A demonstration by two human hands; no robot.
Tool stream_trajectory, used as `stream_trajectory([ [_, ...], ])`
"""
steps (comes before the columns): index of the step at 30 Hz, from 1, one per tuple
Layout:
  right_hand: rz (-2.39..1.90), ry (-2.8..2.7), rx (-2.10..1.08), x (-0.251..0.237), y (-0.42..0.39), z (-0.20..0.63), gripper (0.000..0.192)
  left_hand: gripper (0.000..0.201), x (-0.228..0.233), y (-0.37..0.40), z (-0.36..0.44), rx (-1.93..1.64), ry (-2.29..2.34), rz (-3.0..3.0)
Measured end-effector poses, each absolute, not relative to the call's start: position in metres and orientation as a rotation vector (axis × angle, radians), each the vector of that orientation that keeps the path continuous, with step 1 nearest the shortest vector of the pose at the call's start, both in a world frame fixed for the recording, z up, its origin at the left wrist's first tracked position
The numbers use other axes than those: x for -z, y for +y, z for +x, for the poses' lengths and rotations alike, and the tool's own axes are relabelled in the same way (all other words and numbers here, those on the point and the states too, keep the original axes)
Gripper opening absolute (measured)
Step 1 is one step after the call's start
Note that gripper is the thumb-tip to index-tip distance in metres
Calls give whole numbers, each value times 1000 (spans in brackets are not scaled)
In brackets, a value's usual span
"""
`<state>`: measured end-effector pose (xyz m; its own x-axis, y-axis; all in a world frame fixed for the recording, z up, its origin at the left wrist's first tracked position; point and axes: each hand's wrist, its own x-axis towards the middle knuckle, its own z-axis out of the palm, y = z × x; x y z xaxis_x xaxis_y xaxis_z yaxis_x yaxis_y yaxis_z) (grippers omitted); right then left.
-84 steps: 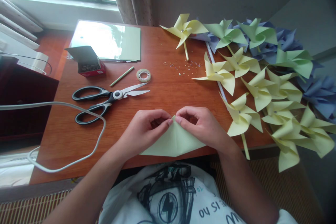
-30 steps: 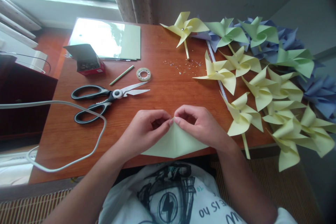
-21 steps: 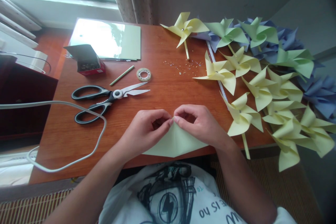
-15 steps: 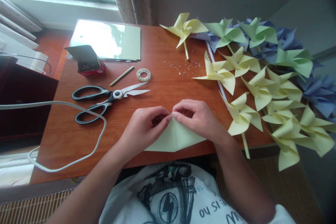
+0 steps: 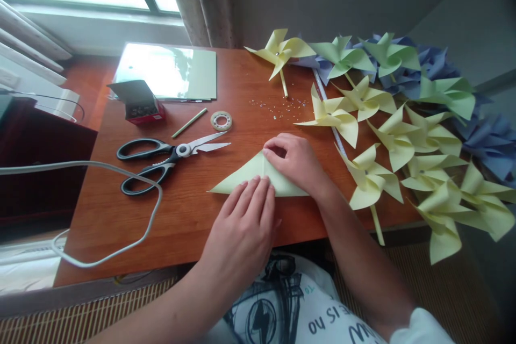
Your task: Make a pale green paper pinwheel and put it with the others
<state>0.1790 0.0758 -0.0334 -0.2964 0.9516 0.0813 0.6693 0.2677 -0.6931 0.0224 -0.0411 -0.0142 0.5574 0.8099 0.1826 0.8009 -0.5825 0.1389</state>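
A pale green sheet of paper (image 5: 237, 178), folded into a triangle, lies on the wooden table with its long edge towards me and a crease down its middle. My left hand (image 5: 245, 215) rests flat on the near part of it, fingers stretched out along the crease. At the top corner, my right hand (image 5: 296, 161) pinches the paper between thumb and forefinger. Left of the paper lie scissors (image 5: 183, 150) with grey and black handles, blades slightly apart.
Several yellow pinwheels (image 5: 368, 177) and green pinwheels (image 5: 389, 56) crowd the right side, with blue ones behind. A tape roll (image 5: 221, 121), a short pale stick (image 5: 189, 122), a small red box (image 5: 145, 110) and stacked paper (image 5: 205, 75) sit at the back left. A white cable (image 5: 155, 209) loops over the left edge.
My left hand has let go of the top corner and come down flat onto the paper's near part. The paper has moved away from me, and my right hand stays at its top corner.
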Motion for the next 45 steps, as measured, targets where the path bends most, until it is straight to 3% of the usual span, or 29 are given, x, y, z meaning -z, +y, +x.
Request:
stream_trajectory([
  [10, -1500, -2116, -728, 35, 75, 177, 15, 79, 31, -51, 24, -191, 1403, 2673],
  [15, -1501, -2123, -716, 37, 76, 176, 16, 85, 35, -54, 24, -185, 1404, 2657],
  [23, -1339, -1966, -973, 29, 76, 189, 12, 53, 16, -28, 6, -490, 1440, 2571],
  [28, -1279, -1789, -1324, 19, 72, 192, 14, 55, 9, 11, -16, -649, 1587, 2156],
  [32, -1191, -1715, -1484, 12, 69, 193, 14, 49, 14, 30, -23, -634, 1293, 1765],
  [35, -1193, -1691, -1491, 10, 68, 194, 14, 27, 15, 34, -23, -580, 1222, 1632],
  [45, -1271, -1759, -1314, 15, 65, 195, 12, 28, 18, 35, -25, -539, 1252, 1621],
])
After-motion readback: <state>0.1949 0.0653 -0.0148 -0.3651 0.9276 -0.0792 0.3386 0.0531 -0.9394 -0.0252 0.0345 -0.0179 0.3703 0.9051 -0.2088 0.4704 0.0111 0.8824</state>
